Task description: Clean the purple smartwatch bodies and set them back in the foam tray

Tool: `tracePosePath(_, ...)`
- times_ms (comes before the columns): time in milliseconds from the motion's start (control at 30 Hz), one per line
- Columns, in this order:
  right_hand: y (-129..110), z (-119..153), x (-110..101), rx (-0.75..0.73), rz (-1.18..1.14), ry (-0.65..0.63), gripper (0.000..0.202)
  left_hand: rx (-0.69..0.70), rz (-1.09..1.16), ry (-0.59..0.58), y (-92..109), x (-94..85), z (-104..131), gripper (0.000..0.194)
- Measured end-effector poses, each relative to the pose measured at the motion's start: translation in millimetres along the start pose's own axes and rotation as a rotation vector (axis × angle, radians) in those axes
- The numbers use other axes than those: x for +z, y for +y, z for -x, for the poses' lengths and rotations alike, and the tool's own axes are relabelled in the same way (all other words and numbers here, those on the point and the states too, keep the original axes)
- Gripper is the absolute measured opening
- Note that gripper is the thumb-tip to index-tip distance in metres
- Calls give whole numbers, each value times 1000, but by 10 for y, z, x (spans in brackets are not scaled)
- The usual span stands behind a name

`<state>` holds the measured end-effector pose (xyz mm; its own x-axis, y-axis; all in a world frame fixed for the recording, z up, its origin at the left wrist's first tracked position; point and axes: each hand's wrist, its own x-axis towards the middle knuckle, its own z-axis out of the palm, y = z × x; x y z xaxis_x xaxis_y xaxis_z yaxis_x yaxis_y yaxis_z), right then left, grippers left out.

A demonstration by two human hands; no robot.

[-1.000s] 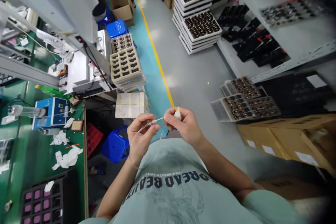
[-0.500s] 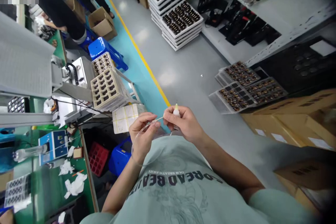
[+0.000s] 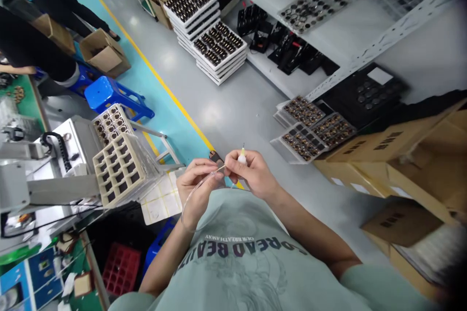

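Note:
In front of my shirt, my left hand (image 3: 199,187) pinches a thin clear tube (image 3: 199,187), which loops down past my wrist. Close on its right, my right hand (image 3: 251,172) is closed around a small white dispensing bottle (image 3: 242,158) with a yellow needle tip (image 3: 242,150) pointing up and away from me. The thumb and forefinger of this hand also meet at a thin pale end of the tube between both hands. Fingers hide most of the bottle's body and the exact join.
Left, a workbench carries a beige compartment tray stack (image 3: 118,170) and a blue device (image 3: 32,277). A blue stool (image 3: 109,95) and white trays of parts (image 3: 219,46) stand on the floor beyond. Metal shelving (image 3: 350,58) and cardboard boxes (image 3: 365,165) line the right. Other people are at upper left.
My view has turned, so the surroundings have shifted left, with more of the right-hand shelves and boxes showing. Both hands keep their holds, nearly in the same place before my shirt.

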<state>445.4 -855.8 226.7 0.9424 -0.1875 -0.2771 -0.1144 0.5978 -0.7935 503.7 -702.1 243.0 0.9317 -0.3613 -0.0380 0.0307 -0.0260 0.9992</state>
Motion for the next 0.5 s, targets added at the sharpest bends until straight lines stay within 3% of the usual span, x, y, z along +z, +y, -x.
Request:
tracePosePath(267, -331, -1248, 237, -15, 70, -20, 42, 56, 65, 36, 128, -191, -1262, 11)
tracePosePath(500, -548, -2188, 391, 55, 135, -32, 42, 73, -4, 94, 82, -406, -2128, 11)
